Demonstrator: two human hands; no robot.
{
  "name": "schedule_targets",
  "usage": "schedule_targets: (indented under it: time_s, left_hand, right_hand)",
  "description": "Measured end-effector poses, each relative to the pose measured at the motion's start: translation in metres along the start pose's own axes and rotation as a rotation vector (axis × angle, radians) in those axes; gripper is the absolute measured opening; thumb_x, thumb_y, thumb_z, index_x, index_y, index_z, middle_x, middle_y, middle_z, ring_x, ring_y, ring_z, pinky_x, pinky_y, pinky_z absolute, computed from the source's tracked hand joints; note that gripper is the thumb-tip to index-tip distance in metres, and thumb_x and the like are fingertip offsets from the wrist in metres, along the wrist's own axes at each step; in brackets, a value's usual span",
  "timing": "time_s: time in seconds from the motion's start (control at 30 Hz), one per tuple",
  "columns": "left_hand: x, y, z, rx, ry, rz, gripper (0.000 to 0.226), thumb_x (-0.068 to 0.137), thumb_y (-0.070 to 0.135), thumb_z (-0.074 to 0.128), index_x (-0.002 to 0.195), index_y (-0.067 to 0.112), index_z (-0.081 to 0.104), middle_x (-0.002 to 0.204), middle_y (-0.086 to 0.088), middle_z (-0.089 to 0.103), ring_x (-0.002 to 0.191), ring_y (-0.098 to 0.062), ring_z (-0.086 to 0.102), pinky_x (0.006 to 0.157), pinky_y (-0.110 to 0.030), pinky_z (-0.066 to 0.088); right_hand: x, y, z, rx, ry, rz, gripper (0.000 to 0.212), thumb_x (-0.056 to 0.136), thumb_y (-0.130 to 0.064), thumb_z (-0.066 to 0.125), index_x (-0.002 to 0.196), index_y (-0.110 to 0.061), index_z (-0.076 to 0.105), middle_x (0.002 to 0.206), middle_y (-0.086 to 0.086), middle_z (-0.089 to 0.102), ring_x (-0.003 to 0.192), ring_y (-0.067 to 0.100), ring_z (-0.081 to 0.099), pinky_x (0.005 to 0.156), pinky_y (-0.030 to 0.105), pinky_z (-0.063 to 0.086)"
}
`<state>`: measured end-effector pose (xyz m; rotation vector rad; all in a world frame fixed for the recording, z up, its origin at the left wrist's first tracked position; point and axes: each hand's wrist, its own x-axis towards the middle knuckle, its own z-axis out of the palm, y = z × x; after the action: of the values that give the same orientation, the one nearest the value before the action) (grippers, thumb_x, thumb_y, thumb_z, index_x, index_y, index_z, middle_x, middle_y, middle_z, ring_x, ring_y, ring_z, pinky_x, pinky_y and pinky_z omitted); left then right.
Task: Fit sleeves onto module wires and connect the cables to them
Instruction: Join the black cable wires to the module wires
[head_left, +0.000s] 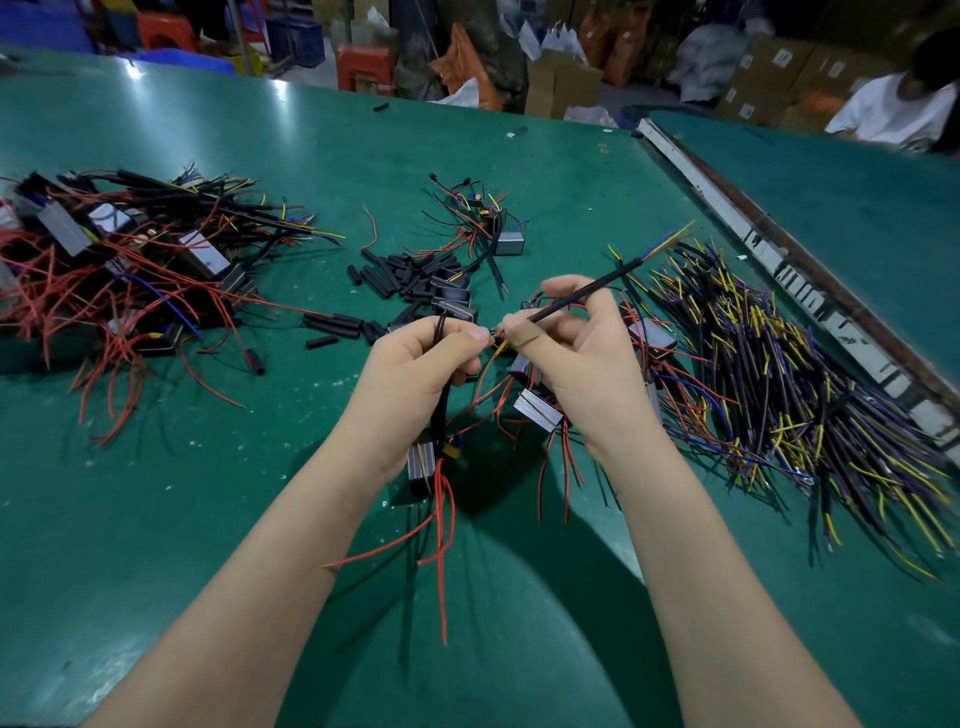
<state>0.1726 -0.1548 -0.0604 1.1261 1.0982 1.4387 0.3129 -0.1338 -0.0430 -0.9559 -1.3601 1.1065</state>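
Both hands are raised over the middle of the green table, meeting just above a cluster of small grey boxes. The left hand is curled closed round the black wires of a module, which hangs below the wrist towards 6 o'clock with red leads trailing onto the table; thumb and forefinger pinch the wire tips at 3 o'clock of the fist, presumably to hold them steady for joining. The right hand is likewise closed, gripping a black cable whose free end points away to 2 o'clock, where yellow and blue cores fan out; its near end is brought tip to tip with the module wires, so I judge the connecting step is in hand. Whether a sleeve already sits on these wires cannot be told, as the fingers hide the joint. The supplies lie within easy reach: loose black sleeves at 12 o'clock of the hands, a big heap of cables at 3 o'clock, unworked modules just beneath the right wrist, and a pile of what look like finished ones well apart at 10 o'clock.
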Motion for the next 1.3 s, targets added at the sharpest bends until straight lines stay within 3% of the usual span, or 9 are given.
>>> schedule_targets:
  time_s: [0.1,0.3,0.5,0.67,0.8,0.97,1.13,1.3]
  left_hand:
    - [-0.0012,0.0012,0.0015,0.046,-0.054,-0.004,0.021,0.088,0.011,0.061,0.069,0.021,0.065,0.055,0.011,0.054,0.053,-0.004,0.041,0.05,-0.015,0.033]
    - [-0.0034,0.0016,0.0023,0.081,-0.102,0.002,0.02,0.089,0.011,0.059,0.071,0.018,0.062,0.053,0.012,0.054,0.05,0.0,0.043,0.05,-0.011,0.035]
    - [-0.0044,0.0014,0.0038,0.126,-0.122,-0.009,0.022,0.091,0.006,0.054,0.07,0.014,0.056,0.05,0.014,0.052,0.047,0.002,0.041,0.049,-0.01,0.035]
    - [-0.0035,0.0005,0.0061,0.138,-0.079,-0.006,0.021,0.091,0.007,0.055,0.071,0.012,0.056,0.049,0.014,0.052,0.046,0.002,0.043,0.048,-0.008,0.035]
    - [-0.0031,-0.0006,0.0053,0.106,-0.042,0.008,0.018,0.091,0.012,0.057,0.073,0.014,0.06,0.053,0.013,0.055,0.048,0.001,0.045,0.049,-0.009,0.037]
    - [0.0,-0.0023,0.0028,0.016,-0.007,-0.028,0.023,0.091,0.017,0.058,0.07,0.022,0.063,0.057,0.012,0.058,0.051,-0.001,0.045,0.051,-0.013,0.036]
    - [0.0,-0.0025,0.0016,-0.006,0.024,-0.029,0.024,0.092,0.019,0.059,0.069,0.023,0.064,0.058,0.012,0.059,0.052,0.0,0.046,0.051,-0.011,0.038]
    - [-0.0001,-0.003,0.0028,0.031,0.051,0.002,0.018,0.093,0.017,0.058,0.076,0.021,0.063,0.056,0.014,0.058,0.051,0.003,0.047,0.052,-0.008,0.039]
  right_hand:
    - [-0.0003,-0.0008,-0.0048,-0.094,-0.008,-0.152,0.035,0.086,-0.001,0.067,0.099,-0.022,0.043,0.082,-0.004,0.066,0.074,0.008,0.062,0.07,0.021,0.048]
    - [-0.0018,-0.0004,-0.005,-0.09,-0.028,-0.251,0.038,0.084,0.004,0.067,0.092,-0.022,0.04,0.085,0.0,0.065,0.08,0.008,0.064,0.078,0.023,0.049]
    - [-0.0042,-0.0025,-0.0034,-0.139,-0.045,-0.283,0.038,0.083,0.003,0.069,0.089,-0.023,0.041,0.08,-0.007,0.067,0.078,0.007,0.066,0.073,0.02,0.049]
    - [-0.004,-0.0028,-0.0036,-0.176,-0.058,-0.288,0.036,0.083,-0.003,0.07,0.088,-0.025,0.042,0.081,-0.007,0.071,0.081,0.027,0.067,0.071,0.039,0.05]
    - [-0.0015,-0.002,-0.0072,-0.147,-0.036,-0.294,0.035,0.084,-0.003,0.069,0.089,-0.024,0.041,0.08,-0.008,0.071,0.077,0.01,0.067,0.068,0.021,0.048]
    - [0.0005,0.0034,-0.0088,-0.146,-0.042,-0.218,0.036,0.085,-0.006,0.07,0.087,-0.024,0.039,0.077,-0.007,0.069,0.075,0.012,0.065,0.073,0.033,0.049]
    - [0.0016,0.0042,-0.0079,-0.086,-0.095,-0.153,0.037,0.085,-0.001,0.068,0.086,-0.021,0.038,0.073,-0.008,0.068,0.073,0.012,0.063,0.071,0.022,0.049]
    - [0.001,0.0051,-0.007,-0.07,-0.137,-0.128,0.038,0.084,0.003,0.067,0.086,-0.019,0.036,0.071,-0.01,0.068,0.07,0.01,0.061,0.07,0.021,0.048]
